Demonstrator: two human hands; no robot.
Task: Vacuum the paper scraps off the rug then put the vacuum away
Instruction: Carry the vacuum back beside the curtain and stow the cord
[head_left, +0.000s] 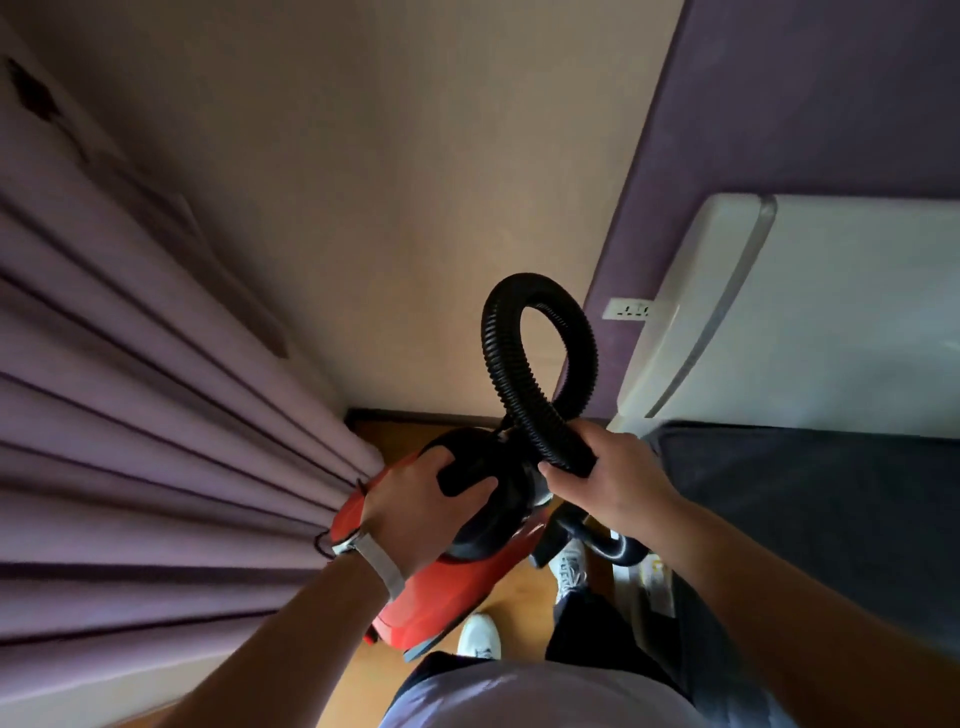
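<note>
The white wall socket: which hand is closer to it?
Right. The right hand, gripping the black ribbed hose, is below the white wall socket; the left hand, on the black handle of the red vacuum cleaner, is farther off, lower left.

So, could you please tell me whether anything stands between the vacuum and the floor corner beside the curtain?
Nothing visible does. The left hand holds the vacuum and the right hand grips its hose; the strip of wooden floor showing beyond it is bare, and the curtain only crowds its left side.
</note>
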